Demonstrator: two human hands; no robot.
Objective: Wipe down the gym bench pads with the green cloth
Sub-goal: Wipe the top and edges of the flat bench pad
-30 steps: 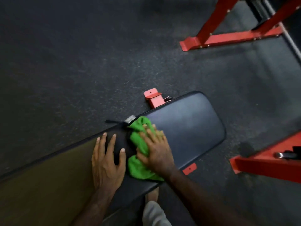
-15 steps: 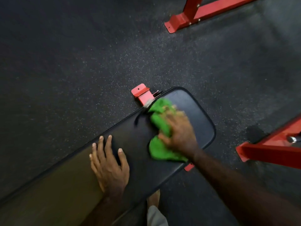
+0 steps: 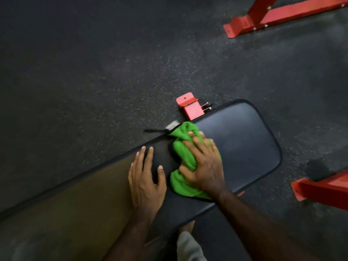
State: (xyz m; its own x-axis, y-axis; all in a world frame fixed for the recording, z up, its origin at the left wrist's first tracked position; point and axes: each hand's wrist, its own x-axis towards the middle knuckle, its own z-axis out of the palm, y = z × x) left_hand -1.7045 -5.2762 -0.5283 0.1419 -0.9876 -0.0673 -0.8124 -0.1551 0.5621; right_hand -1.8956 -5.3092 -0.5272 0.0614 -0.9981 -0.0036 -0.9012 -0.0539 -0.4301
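A black bench pad (image 3: 244, 140) runs diagonally from the lower left to a rounded end at the right. On its middle lies the crumpled green cloth (image 3: 183, 153). My right hand (image 3: 205, 162) presses flat on the cloth with fingers spread, covering much of it. My left hand (image 3: 146, 179) rests flat on the pad just left of the cloth, fingers straight. The pad's left stretch looks brownish under the light.
A red bench foot (image 3: 189, 107) with a small knob sticks out behind the pad. Red steel frame bases stand at the top right (image 3: 244, 25) and right edge (image 3: 323, 189). Dark speckled rubber floor (image 3: 94, 72) surrounds the bench. My foot and trouser leg (image 3: 188, 242) show below the pad.
My right hand has slid the cloth back along the pad from near the rounded end toward my left hand. The left hand has stayed flat on the pad.
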